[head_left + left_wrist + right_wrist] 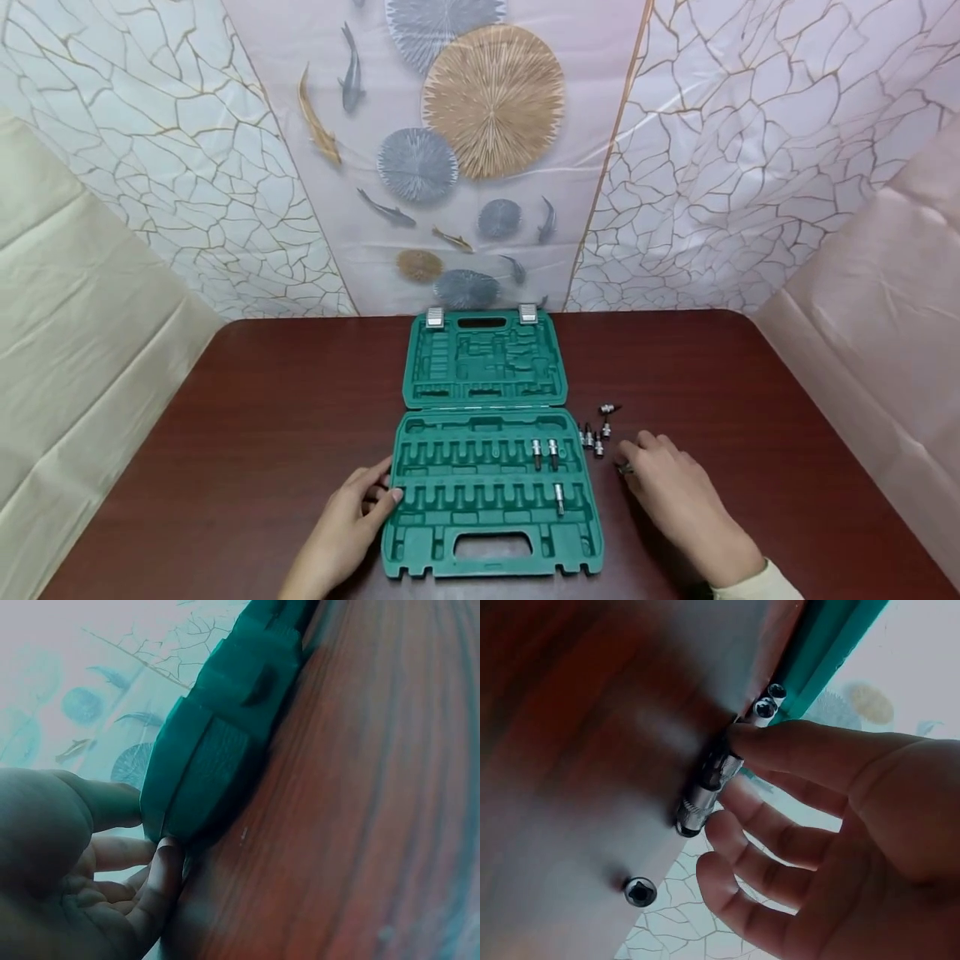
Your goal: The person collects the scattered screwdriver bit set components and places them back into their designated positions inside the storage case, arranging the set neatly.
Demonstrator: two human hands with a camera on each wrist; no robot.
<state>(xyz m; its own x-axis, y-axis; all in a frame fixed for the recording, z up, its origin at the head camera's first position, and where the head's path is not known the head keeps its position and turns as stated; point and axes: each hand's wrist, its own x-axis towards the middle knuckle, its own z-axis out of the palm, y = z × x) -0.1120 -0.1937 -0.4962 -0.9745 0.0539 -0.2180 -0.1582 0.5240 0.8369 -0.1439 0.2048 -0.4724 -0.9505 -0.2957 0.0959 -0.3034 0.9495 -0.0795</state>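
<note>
The open green socket case [491, 475] lies flat, its lower half toward me. My left hand [348, 517] grips the left side wall, thumb at the rim and fingertips low against the side [169, 859]. Right of the case, my right hand [675, 492] pinches a small metal bit socket [624, 468] close over the table. In the right wrist view, a knurled bit socket [697, 806] shows beside the thumb and fingers. Three bit sockets sit in the case: two in the upper row [553, 454] and one in the lower row [559, 500].
Several loose bit sockets [598, 446] lie beside the case's right edge, one [610, 408] farther back. The case lid [485, 358] lies folded back with two metal latches. A dark red wooden table [285, 400] meets patterned cloth walls at the back and sides.
</note>
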